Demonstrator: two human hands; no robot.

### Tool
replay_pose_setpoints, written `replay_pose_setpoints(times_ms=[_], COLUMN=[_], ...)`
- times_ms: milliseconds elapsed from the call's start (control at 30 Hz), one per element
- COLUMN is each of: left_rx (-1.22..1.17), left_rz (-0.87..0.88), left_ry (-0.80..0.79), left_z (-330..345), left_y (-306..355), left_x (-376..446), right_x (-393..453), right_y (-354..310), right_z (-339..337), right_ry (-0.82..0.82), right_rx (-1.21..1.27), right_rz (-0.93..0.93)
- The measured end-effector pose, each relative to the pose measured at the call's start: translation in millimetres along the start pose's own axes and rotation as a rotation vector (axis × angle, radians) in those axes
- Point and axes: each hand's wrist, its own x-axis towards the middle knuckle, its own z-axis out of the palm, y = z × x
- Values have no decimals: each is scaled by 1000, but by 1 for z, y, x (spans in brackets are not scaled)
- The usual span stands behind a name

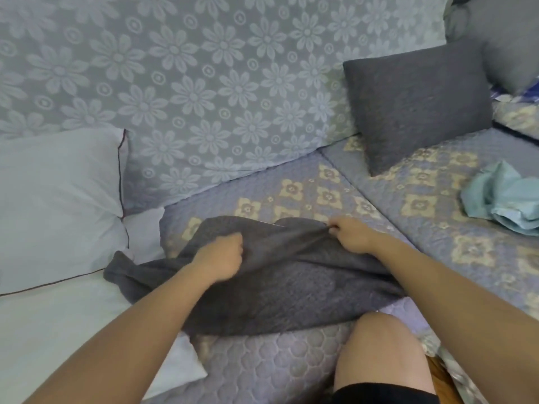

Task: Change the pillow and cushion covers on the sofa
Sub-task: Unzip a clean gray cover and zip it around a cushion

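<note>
The dark grey cover (280, 287) lies slack and empty across the quilted sofa seat (335, 182) in front of the person's knee (382, 354), with the left hand (218, 258) fisted into its far edge and the right hand (350, 236) pinching the same edge further along. Judged step: finding and spreading the opening; both grips should sit on the mouth's hem and pull apart evenly before a bare white pillow (55, 199), just to the left, is fed in corner-first. A covered grey cushion (414, 109) stands against the backrest.

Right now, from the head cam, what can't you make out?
- Opening or zip of the dark grey quilted cover: hidden in the folds bunched by the left hand and right hand.
- White pillow with the dark piping: cut off by the left edge.
- Crumpled light blue cloth: cut off by the right edge, so what it is stays unclear.
- Left hand's fingertips: curled out of sight.
</note>
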Motion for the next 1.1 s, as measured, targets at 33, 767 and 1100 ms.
replay_pose_setpoints(times_ms=[33,767,1100], left_rx=[-78,-104,-1427], left_rz=[-77,132,-149], left_ry=[111,222,17], left_z=[-8,14,-51], left_y=[2,53,52], left_x=[15,-9,-100], right_x=[10,-49,-85], right_y=[3,-66,-108], right_z=[-3,-30,-37], right_ry=[100,262,579], right_rx=[43,585,254], right_rz=[47,-136,-106])
